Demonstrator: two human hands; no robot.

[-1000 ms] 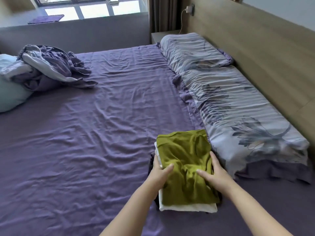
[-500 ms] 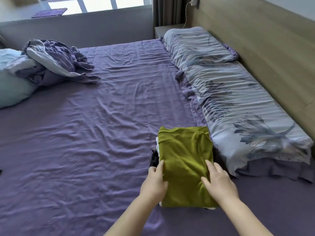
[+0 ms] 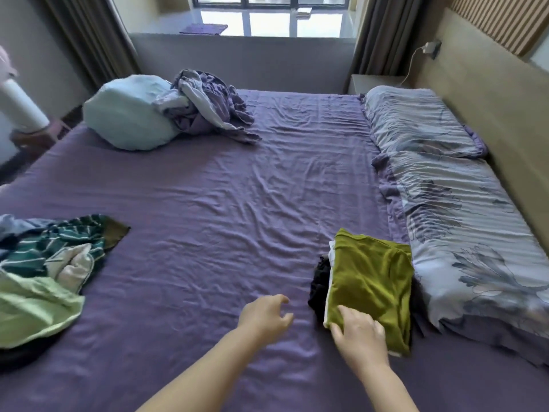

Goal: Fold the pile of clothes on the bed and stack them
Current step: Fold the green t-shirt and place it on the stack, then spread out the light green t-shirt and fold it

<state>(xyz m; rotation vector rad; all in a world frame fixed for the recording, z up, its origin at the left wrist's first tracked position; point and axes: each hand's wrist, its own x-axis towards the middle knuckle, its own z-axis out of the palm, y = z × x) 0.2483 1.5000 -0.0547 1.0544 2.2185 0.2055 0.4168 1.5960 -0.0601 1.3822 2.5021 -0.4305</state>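
Note:
A folded olive-green garment (image 3: 371, 285) tops a small stack on the purple bed sheet (image 3: 222, 218), over a white piece (image 3: 329, 281) and a black piece (image 3: 319, 288). My right hand (image 3: 359, 333) rests flat on the green garment's near left corner. My left hand (image 3: 266, 318) hovers over the sheet left of the stack, fingers loosely curled, holding nothing. A pile of unfolded clothes lies at the left edge: a dark green striped garment (image 3: 56, 248), a light green one (image 3: 32, 310) and a white one (image 3: 75, 264).
Two floral pillows (image 3: 463, 209) line the wooden headboard (image 3: 487, 93) on the right, touching the stack's right side. A pale blue pillow (image 3: 127, 114) and a crumpled purple quilt (image 3: 208, 105) sit at the far side. A nightstand (image 3: 377, 83) stands by the window.
My left hand has come off the green garment and moved left over the sheet. My right hand slid to its near corner. The view swung left, showing the unfolded pile.

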